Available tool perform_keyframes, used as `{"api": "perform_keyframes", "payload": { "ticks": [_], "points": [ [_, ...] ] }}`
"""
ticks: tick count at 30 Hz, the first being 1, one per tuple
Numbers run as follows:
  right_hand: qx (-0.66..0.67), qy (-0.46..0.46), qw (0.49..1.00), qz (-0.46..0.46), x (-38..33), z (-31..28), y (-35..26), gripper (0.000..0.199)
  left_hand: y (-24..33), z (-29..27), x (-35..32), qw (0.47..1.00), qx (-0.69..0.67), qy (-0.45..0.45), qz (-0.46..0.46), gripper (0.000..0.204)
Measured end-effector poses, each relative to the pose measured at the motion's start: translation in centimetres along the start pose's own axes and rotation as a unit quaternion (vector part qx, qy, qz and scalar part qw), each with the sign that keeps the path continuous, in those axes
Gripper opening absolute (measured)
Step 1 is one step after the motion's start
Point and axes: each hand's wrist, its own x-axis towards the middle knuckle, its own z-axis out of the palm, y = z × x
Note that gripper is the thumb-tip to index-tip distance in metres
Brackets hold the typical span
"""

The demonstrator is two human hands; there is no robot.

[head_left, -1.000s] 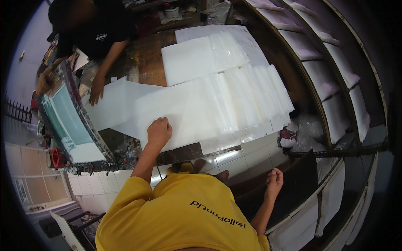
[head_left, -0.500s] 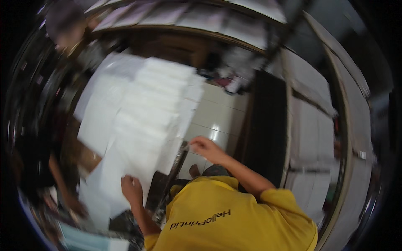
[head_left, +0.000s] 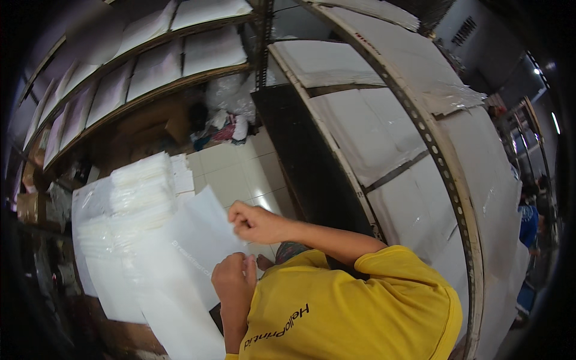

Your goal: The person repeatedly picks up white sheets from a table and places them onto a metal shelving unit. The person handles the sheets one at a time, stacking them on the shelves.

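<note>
My left hand (head_left: 234,278) is closed at the near edge of a large white sheet (head_left: 195,240), which has pale printed lettering. My right hand (head_left: 255,223), fingers curled, is just beyond and to the right, at the same sheet's right edge. Both seem to grip it, though the fingertips are partly hidden. The sheet slants over a table at the left and reaches past its edge. Behind it, a stack of white sheets in clear plastic (head_left: 141,186) lies on more white sheets (head_left: 114,294).
A metal-framed rack (head_left: 441,159) with wrapped white stacks (head_left: 360,129) rises at the right, beside a dark upright panel (head_left: 300,150). Shelves (head_left: 156,78) with more stacks line the far left. Cloth scraps (head_left: 225,129) and clear plastic (head_left: 231,93) lie on the tiled floor (head_left: 225,168).
My view has swung right, showing more of the rack. My hands, apart before, are now close together at the lettered sheet's edge. The co-worker's arm at the left is out of view.
</note>
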Motion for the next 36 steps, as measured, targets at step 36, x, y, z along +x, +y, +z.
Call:
{"api": "perform_keyframes", "payload": {
  "ticks": [36],
  "points": [
    [0.007, 0.665, 0.727, 0.169, -22.0, -33.9, 11.8, 0.038, -4.8, 0.8, -2.2, 0.992, -0.029, -0.02, -0.121, 0.011]
  ]
}}
